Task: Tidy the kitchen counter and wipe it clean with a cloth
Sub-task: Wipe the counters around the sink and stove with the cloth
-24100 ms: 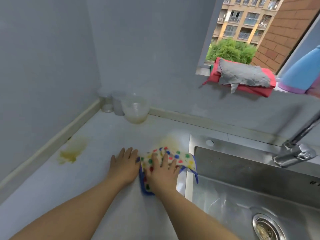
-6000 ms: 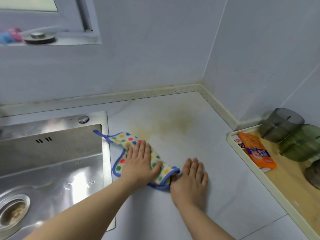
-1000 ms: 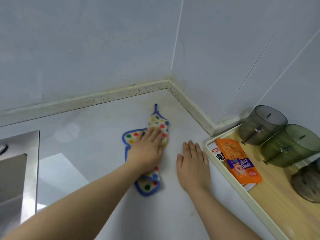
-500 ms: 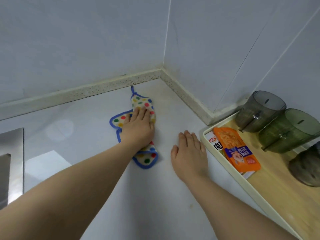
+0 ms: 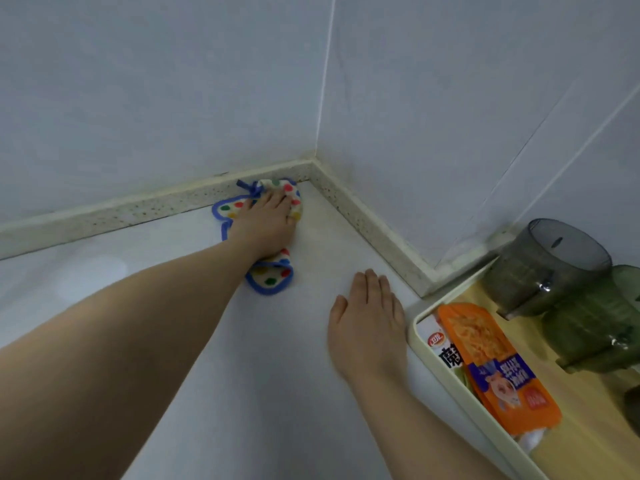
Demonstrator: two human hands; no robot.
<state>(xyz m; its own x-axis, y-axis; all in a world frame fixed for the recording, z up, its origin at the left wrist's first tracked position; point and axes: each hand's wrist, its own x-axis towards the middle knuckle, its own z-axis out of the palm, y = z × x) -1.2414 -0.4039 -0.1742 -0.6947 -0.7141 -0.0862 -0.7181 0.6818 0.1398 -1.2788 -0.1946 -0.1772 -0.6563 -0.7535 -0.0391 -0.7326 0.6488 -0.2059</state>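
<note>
- The cloth [image 5: 268, 275] lies just above the middle of the frame, on the counter [image 5: 242, 375], its far end bunched against the speckled strip [image 5: 138, 209] at the foot of the wall, close to the corner
- Left hand [image 5: 266, 223] lies flat on the cloth, fingers straight, pressing and not gripping
- Right hand [image 5: 369, 323] rests flat and open on the bare counter, holding nothing, just beside the tray [image 5: 446, 372] at lower right
- The cloth looks light, soft and limp: it should slide under a flat palm and crumple against the strip; to lift it, pinch the blue-bound near end below the wrist
- Against half a second ago the cloth and left hand have moved up into the corner, where the cloth now touches the strip; the right hand has hardly shifted
- The brown stain seen six seconds ago now shows as only a faint tint
</note>
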